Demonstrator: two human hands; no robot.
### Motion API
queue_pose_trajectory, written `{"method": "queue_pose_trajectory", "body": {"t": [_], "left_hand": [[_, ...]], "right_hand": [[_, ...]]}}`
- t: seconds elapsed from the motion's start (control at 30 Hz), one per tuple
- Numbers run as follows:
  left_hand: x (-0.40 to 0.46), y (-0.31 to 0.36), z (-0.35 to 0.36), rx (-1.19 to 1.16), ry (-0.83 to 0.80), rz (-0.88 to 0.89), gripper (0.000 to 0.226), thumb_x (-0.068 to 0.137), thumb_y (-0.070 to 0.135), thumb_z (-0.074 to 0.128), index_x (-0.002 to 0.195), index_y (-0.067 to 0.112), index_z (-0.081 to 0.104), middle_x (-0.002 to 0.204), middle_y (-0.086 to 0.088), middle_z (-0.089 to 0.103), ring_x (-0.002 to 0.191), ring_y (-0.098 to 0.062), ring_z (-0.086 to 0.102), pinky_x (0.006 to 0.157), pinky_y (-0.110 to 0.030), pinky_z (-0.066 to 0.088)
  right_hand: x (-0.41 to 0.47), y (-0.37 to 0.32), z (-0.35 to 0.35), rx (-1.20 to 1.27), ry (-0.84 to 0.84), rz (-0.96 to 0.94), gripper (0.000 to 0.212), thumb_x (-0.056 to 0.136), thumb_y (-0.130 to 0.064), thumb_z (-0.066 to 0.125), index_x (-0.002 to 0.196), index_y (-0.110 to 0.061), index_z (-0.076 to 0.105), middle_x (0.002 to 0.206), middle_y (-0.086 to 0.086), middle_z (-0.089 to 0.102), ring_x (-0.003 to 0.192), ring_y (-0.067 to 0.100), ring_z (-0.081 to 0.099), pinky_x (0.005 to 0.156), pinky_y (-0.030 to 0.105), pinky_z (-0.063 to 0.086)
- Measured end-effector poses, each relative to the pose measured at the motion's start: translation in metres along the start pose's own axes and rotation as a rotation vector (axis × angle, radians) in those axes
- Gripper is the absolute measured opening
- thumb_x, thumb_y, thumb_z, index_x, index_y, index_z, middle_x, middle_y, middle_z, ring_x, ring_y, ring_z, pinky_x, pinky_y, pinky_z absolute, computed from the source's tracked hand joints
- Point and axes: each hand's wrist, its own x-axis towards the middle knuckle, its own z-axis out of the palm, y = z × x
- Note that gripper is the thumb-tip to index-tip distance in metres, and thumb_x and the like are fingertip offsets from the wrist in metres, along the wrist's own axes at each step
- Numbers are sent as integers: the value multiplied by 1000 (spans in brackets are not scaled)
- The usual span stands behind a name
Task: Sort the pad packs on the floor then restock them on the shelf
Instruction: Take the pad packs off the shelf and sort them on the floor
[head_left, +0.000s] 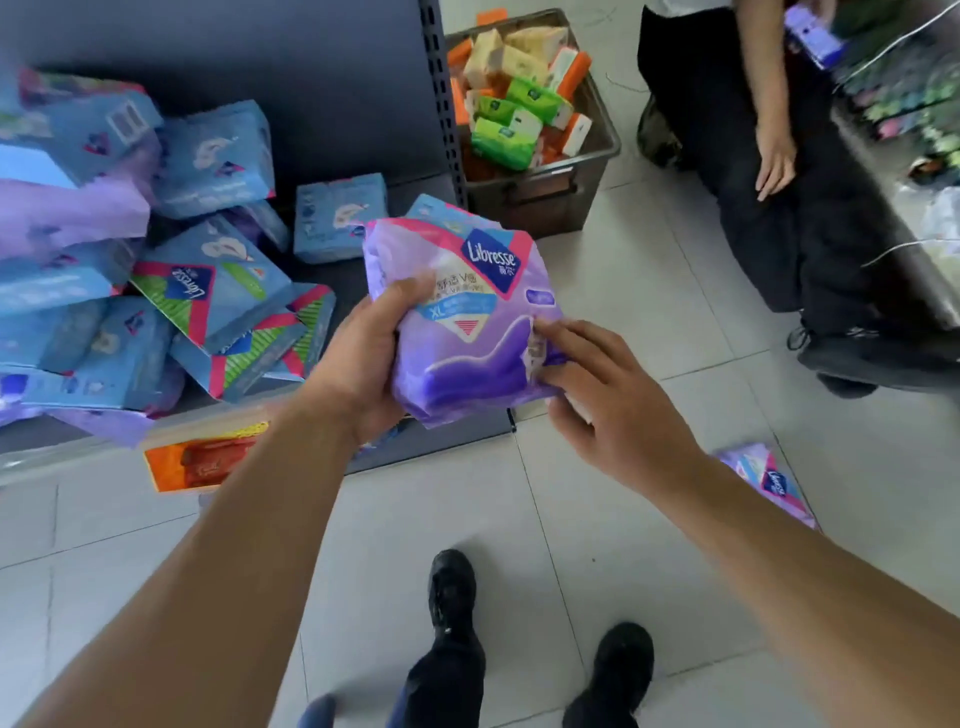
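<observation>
Scanning L to R: bottom shelf (332, 104), dark, carries a loose heap of blue Libresse pad packs (218, 291) w/ a few purple ones mixed in at far L; packs lie tilted and overlapping, not faced. An orange carton (200, 462) sits at the shelf front edge.

Centre: purple Libresse XL pack (457, 317) is held in the air above the shelf's R front corner, label up. Left hand (358, 364) grips its L edge, thumb on top, fingers curled under. Right hand (618, 410) pinches the pack's R edge w/ fingertips; remaining fingers loosely bent.

R side: brown crate (597, 156) of tissue packs beyond the shelf upright; a second purple pack (774, 483) lies on the floor tiles (649, 291); another person's hand (776, 166) rests on a dark-trousered knee, well apart.

Step in hand (judged): sorting, i.e. ID pack type, then place w/ like packs.

Procedure notes:
- Read size mark (XL) before placing.
- Keep both-edge grip; wrapper looks soft, likely to sag if held one-sided.
- Group purple w/ purple at shelf L; avoid dropping onto the tilted blue heap, which could slide.
- Collect the floor pack next.
</observation>
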Motion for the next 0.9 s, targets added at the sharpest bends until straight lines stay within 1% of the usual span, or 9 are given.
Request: {"method": "queue_pose_trajectory", "body": {"t": [0.07,0.13,0.2,0.27,0.33,0.47,0.63,0.73,0.9], "left_hand": [[2,-13,15,22,4,-30,58,84,27,61,136,3,50,125,-19,64,107,-32,65,85,-41,57],[5,-29,31,64,-50,-90,56,83,26,61,134,5,51,124,-19,64,106,-32,66,88,-42,56],[7,-48,50,136,-119,-154,50,85,21,63,132,6,52,122,-19,65,102,-31,67,84,-41,57],[12,-70,69,221,-133,-196,48,84,18,64,130,6,53,120,-20,66,98,-32,69,79,-40,58],[18,-93,90,295,-117,-254,51,82,19,65,130,5,53,118,-21,67,98,-34,68,81,-42,58],[30,-138,137,447,-160,-263,28,88,16,60,115,11,58,109,-18,70,90,-30,70,81,-41,59],[48,-195,182,778,-204,-273,82,69,26,77,139,32,35,113,-3,70,97,-22,71,79,-45,59],[58,-226,204,929,-246,-310,79,78,22,78,140,37,32,109,0,70,92,-20,72,77,-45,60],[81,-266,230,1002,-228,-402,71,78,25,78,131,37,34,106,-6,69,84,-23,73,73,-45,60]], "right_hand": [[-30,6,-18,153,11,205,33,93,-36,48,117,-15,56,142,3,49,128,17,46,92,16,44],[-53,12,-34,367,66,552,45,92,-48,44,127,-21,52,136,-5,52,119,6,53,82,12,46],[-69,20,-47,738,70,910,52,89,-59,49,133,-33,41,130,-8,57,110,5,61,75,16,51],[-87,30,-55,1080,146,1084,59,84,-56,61,132,-31,38,127,-2,61,104,11,67,74,24,55],[-110,38,-61,1187,237,1132,54,84,-42,67,128,-22,44,122,1,66,103,15,68,80,31,56],[-168,50,-73,1297,368,1268,36,89,-15,67,122,-16,51,113,2,71,100,19,70,74,29,56],[-240,61,-88,1282,430,1384,33,87,-8,68,113,-24,54,102,-6,73,93,12,71,68,25,56],[-276,67,-93,1316,449,1463,42,86,-10,70,115,-32,50,98,-10,73,88,8,72,60,26,56],[-317,84,-81,1278,541,1615,52,80,-21,77,123,-26,48,113,-3,70,99,15,71,85,44,58]]}}
